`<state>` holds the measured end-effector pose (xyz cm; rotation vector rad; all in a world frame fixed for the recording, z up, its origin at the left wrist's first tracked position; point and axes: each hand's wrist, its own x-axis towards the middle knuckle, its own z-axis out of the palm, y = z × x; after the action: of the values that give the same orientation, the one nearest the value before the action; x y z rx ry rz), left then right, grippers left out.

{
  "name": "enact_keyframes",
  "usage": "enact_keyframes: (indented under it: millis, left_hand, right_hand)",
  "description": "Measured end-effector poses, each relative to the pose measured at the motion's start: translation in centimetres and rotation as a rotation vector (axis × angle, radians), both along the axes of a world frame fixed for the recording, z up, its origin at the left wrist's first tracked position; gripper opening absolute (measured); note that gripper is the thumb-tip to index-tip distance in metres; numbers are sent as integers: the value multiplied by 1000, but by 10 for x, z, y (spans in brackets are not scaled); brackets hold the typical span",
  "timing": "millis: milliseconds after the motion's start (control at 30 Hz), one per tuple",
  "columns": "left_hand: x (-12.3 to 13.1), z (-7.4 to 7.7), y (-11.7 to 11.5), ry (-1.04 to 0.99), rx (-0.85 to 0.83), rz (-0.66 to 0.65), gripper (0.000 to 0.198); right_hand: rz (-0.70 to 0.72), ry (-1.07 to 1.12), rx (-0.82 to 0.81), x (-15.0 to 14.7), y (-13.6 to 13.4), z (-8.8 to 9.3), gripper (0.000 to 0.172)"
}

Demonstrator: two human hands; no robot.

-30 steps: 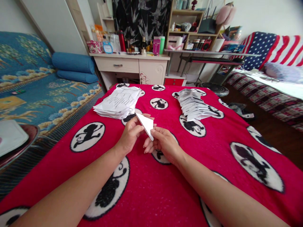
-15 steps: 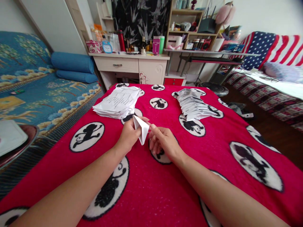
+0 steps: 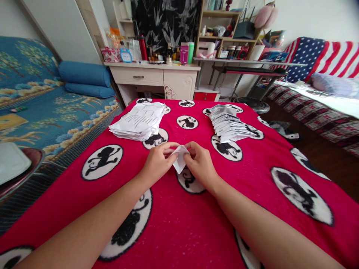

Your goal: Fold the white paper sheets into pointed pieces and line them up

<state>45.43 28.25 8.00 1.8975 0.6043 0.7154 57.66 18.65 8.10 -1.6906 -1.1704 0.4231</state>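
Note:
A small folded white paper (image 3: 180,160) is held up over the middle of the table, a rough diamond shape from here. My left hand (image 3: 158,160) pinches its left edge between thumb and fingers. On the other side, my right hand (image 3: 201,162) grips the right edge, its thumb on the near face. Beyond my left hand lies a stack of printed paper sheets (image 3: 140,120). Past my right hand, a row of folded papers (image 3: 228,125) overlaps in a fanned pile.
A red blanket with monkey ovals (image 3: 179,224) covers the table. A cream dresser (image 3: 140,76) with bottles stands behind it, beside a shelf desk (image 3: 221,61). A blue sofa (image 3: 56,104) is on the left, a bed (image 3: 316,101) on the right. A tray (image 3: 36,164) sits at far left.
My right hand has come up to the paper and now grips its right edge. The paper has shifted right and turned its flat face toward me.

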Motion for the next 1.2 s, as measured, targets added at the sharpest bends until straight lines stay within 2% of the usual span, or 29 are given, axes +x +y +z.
enact_keyframes:
  millis: [100, 200, 300, 367, 467, 567, 667, 800, 867, 967, 1067, 1200]
  left_hand:
    - [-3, 2, 0, -76, 80, -43, 42]
    - [-6, 6, 2, -149, 315, -142, 46]
    - [-8, 6, 5, -159, 539, -244, 40]
    - [-8, 5, 6, -159, 569, -261, 26]
    - [-7, 4, 5, -168, 510, -171, 10]
    - [-6, 4, 6, -162, 359, -33, 15]
    - [-5, 2, 9, -129, 151, 28, 21]
    - [-4, -2, 11, -181, -46, 23, 28]
    - [-4, -2, 10, -211, -103, 35, 39]
    - [-4, 1, 7, -193, -147, 0, 50]
    - [-5, 5, 5, -152, -155, -83, 47]
    - [-6, 7, 4, -129, -160, -137, 46]
  right_hand:
    - [-1, 255, -46, 11, 3, 0, 4]
    - [-30, 465, -83, 18, 4, 2, 4]
    - [-41, 539, -102, 19, 4, 3, 6]
    - [-23, 540, -106, 19, 3, 4, 7]
    - [61, 545, -98, 16, 0, 8, 14]
    - [124, 553, -32, 12, -2, 12, 38]
    - [111, 496, 22, 9, -3, 14, 44]
    - [102, 408, 31, 7, -1, 9, 39]
    - [97, 405, 31, 7, 0, 7, 37]
    - [86, 412, 44, 7, 0, 6, 34]
    - [103, 420, 70, 7, -1, 7, 32]
    - [198, 465, 78, 7, -1, 5, 30]
